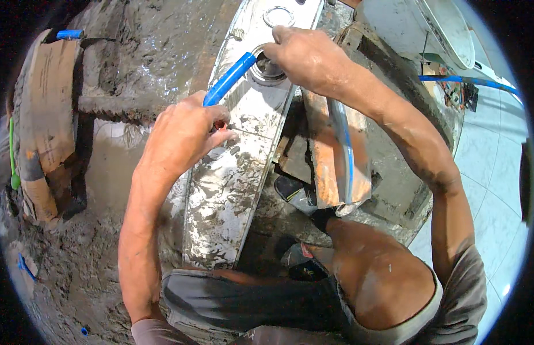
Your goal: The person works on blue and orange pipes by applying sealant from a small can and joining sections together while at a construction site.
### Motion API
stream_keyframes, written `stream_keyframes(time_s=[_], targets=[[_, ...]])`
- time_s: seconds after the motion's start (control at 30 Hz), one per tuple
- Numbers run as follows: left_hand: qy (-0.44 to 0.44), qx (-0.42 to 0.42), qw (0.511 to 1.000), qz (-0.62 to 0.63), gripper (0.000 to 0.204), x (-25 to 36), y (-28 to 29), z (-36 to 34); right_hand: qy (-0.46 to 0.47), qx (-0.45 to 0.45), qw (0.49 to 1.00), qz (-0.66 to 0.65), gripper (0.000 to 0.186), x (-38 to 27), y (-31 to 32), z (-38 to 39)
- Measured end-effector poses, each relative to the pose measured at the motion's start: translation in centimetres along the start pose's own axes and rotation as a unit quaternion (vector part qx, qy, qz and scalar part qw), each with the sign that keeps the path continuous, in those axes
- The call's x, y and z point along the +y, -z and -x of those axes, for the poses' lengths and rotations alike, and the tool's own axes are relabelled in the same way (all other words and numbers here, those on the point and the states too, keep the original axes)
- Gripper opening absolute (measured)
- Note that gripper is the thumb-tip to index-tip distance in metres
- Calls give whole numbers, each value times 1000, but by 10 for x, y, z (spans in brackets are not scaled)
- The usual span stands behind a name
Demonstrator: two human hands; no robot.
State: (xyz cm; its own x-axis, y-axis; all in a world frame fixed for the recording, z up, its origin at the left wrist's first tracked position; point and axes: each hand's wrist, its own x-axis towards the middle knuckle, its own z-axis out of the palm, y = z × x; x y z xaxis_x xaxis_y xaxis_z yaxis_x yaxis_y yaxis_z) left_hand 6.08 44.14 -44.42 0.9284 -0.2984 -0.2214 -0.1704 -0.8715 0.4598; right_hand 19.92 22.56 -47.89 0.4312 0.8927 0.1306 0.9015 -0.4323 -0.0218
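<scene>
My left hand (180,129) is closed round a short blue plastic pipe (229,79). Something small and reddish (220,125) shows between its thumb and fingers. The pipe slants up to the right, its far end at the rim of a round metal ring (268,75) set on a long white, mud-splashed board (221,213). Over that ring is my right hand (313,60), its fingers curled together; what they pinch, if anything, is hidden. Farther up the board lies a second, thinner ring (278,17).
Wet grey mud (152,46) spreads left of the board, with a bent cardboard piece (51,109) at its edge. On the right stand an orange-brown block (327,155), a mud-filled trough (399,190) and a white bucket (445,29). Pale tiles (480,155) lie beyond.
</scene>
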Motion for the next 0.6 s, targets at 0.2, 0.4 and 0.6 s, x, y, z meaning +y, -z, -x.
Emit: stream_keyframes(time_s=[0.2, 0.4, 0.6], targets=[[-11, -5, 1000, -20, 21, -4, -2, 1, -50, 8, 998, -33, 11, 10, 22, 17], [-21, -25, 999, -25, 22, -2, -4, -12, -99, 89, 968, -212, 15, 8, 53, 29], [-44, -9, 998, -36, 23, 9, -2, -19, -32, 123, 979, -157, 15, 16, 52, 26]])
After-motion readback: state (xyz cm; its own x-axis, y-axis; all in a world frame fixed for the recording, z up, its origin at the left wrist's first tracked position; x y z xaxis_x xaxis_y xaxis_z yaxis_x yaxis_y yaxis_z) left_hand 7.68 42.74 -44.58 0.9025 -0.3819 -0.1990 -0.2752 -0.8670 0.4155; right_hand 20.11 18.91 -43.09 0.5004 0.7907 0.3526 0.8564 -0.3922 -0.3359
